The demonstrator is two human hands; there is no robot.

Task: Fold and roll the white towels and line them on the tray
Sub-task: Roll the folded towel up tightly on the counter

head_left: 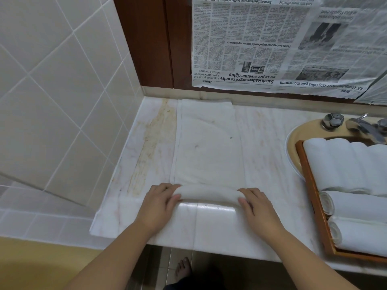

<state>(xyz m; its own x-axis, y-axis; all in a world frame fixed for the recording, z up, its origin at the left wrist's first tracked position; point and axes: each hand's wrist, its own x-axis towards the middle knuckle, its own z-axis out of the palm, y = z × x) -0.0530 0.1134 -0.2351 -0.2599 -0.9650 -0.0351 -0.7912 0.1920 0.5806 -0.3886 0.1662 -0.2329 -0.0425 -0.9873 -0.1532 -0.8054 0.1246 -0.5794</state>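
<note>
A white towel (209, 143) lies folded into a long strip on the marble counter, running away from me. Its near end is rolled into a tight roll (207, 192). My left hand (160, 203) grips the roll's left end, fingers curled over it. My right hand (258, 204) grips the right end the same way. A wooden tray (308, 183) at the right holds several rolled white towels (356, 206), lined side by side.
The tray sits over a beige sink (293, 141) with chrome taps (356, 124). Newspaper (272, 42) covers the mirror behind the counter. A tiled wall (62, 91) stands to the left. The counter's front edge (209, 248) is near me, with a bare foot (183, 268) below.
</note>
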